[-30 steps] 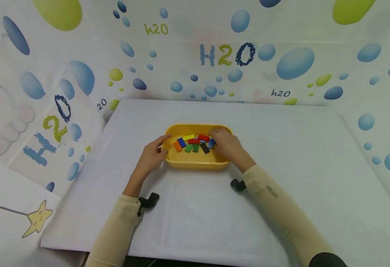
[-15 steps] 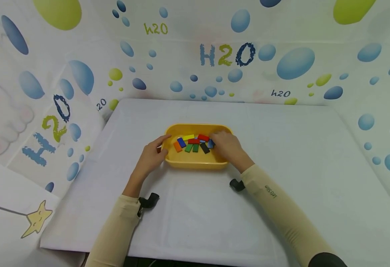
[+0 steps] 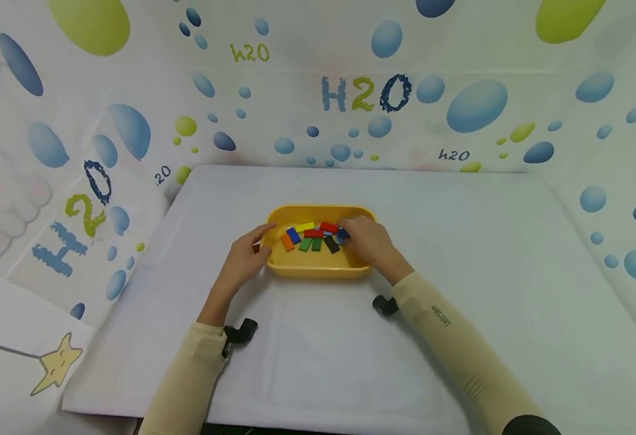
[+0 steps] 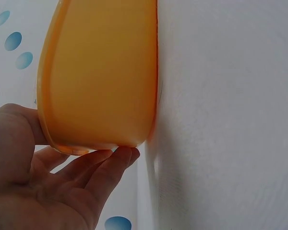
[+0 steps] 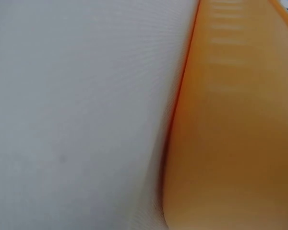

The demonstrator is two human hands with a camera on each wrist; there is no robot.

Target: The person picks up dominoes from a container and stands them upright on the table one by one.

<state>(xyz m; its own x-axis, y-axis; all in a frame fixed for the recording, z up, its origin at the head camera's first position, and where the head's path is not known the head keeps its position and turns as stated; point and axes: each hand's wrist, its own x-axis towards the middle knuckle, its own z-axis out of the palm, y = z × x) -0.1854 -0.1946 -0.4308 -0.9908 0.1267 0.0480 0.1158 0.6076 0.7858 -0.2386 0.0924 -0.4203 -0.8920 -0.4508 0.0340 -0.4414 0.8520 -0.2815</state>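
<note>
The left hand [image 3: 243, 263] pinched the yellow tray [image 3: 320, 273] by its left end, where steadiness would likely prevent sliding; apart from it, the right hand [image 3: 374, 246], its grasp unclear, reached beside coloured blocks [image 3: 313, 233] inside, probably best handled lightly; the tray sat nearer the worktop's [image 3: 318, 362] far edge
</note>
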